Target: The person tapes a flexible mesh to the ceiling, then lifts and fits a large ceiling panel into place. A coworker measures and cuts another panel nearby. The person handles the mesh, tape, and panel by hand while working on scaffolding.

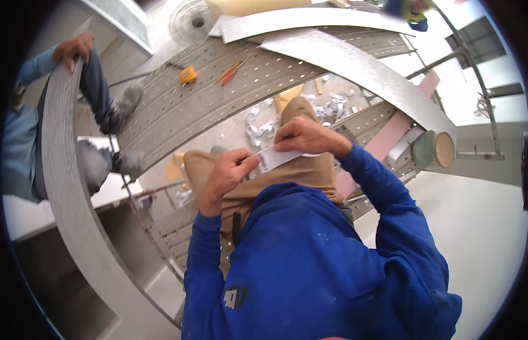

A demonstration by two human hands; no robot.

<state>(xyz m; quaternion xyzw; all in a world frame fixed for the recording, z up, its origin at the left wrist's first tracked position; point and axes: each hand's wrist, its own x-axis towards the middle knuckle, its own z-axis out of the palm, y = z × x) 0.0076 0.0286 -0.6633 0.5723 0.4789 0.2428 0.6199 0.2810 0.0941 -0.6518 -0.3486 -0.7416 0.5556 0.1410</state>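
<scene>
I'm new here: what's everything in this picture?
White strip: one, white, centre
Perforated platforms: at least two, grey, centre
Tape measure: one, yellow, on far platform
Slim tools: two, orange and red, beside it
Textured panels: at least two, silvery, upper right
Long board: one, grey, left
Curled scraps: several, white, centre
Pink strips: at least one, pink, right of centre
Round object: one, green and tan, right
Roll: one, tan, top edge
Coil: one, translucent, top
Rails: several, grey, upper right
Co-worker: one, in light blue, left
Trousers: one pair, brown, centre
Top: one, blue, lower centre
Left hand: one, bare, at strip's left end
Right hand: one, bare, on strip's right part
</scene>
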